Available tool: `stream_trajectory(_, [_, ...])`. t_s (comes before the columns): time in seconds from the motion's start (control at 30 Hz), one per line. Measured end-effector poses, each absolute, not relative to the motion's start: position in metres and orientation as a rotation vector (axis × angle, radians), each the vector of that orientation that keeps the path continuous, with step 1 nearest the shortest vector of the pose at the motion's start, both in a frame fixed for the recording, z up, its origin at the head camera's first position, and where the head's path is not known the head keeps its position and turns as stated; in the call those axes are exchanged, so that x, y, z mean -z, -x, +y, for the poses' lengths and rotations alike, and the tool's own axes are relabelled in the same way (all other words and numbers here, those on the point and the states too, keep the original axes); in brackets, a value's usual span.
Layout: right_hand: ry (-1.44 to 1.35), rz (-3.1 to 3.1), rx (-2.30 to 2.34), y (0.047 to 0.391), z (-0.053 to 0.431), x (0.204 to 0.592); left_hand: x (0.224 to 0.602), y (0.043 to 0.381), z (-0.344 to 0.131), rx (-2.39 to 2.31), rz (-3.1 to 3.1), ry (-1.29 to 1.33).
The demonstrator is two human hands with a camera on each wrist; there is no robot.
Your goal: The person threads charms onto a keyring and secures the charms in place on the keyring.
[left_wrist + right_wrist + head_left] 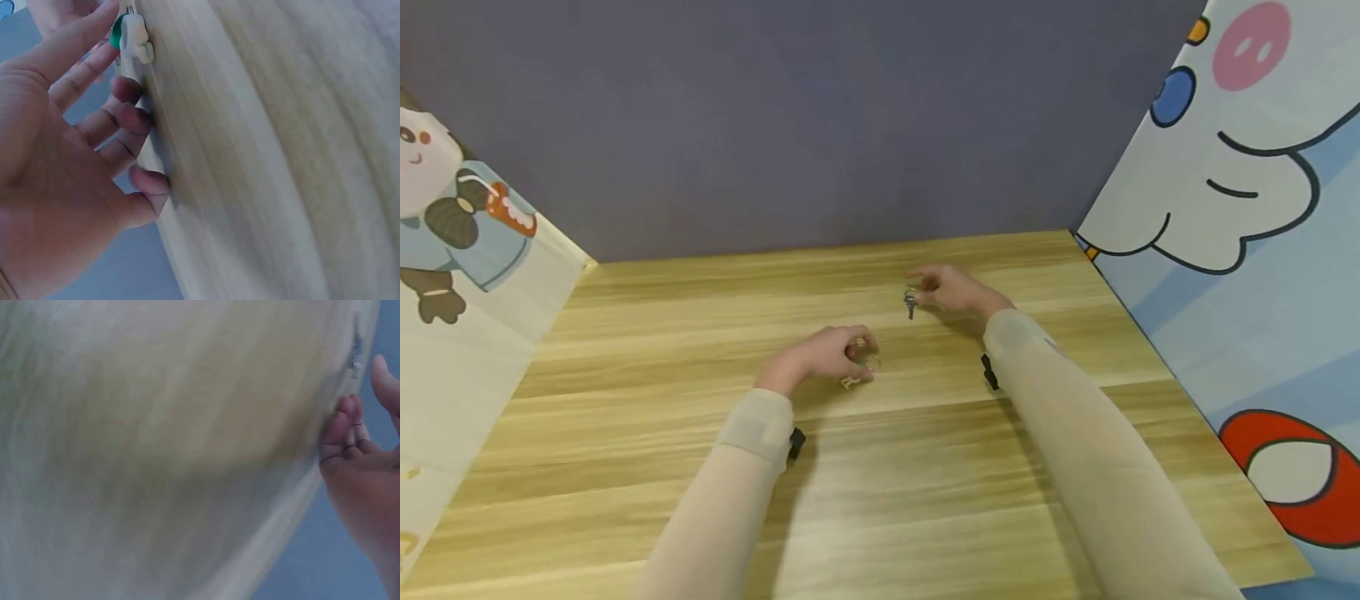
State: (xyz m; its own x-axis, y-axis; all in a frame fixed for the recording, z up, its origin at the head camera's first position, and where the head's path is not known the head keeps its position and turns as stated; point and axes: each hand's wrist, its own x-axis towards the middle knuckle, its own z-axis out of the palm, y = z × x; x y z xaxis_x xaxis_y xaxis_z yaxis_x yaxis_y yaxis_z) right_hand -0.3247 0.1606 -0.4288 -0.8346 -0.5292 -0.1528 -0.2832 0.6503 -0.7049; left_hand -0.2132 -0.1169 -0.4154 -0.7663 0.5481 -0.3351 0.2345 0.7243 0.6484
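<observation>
The right hand (pixel 955 290) is loose, fingers parted beside the key (pixel 911 310) on the surface (pixel 662 375). The left hand (pixel 826 353) is at the charm (pixel 136 37); I cannot tell whether it grips. Both look light; the stiff, probably slippery key should lift best by its ring (pixel 911 293).

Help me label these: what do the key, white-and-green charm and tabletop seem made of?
Key: probably metal, from its silvery-grey colour; finish unclear. Charm: perhaps matte rubber or plastic, from rounded, solid-coloured parts. Tabletop: wood or wood-look laminate, given its grain; pale glare suggests sheen.
</observation>
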Motion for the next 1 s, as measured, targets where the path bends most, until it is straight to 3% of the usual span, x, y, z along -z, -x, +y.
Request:
stream_trajectory(0.27, [0.405, 2.35, 1.186, 0.326, 0.162, 0.439, 0.421, 0.215, -0.118, -0.923, 2.347, -0.53])
stream_trajectory(1.0, [0.477, 2.451, 1.113, 0.335, 0.159, 0.445, 0.421, 0.22, -0.107, -0.771, 2.431, -0.542])
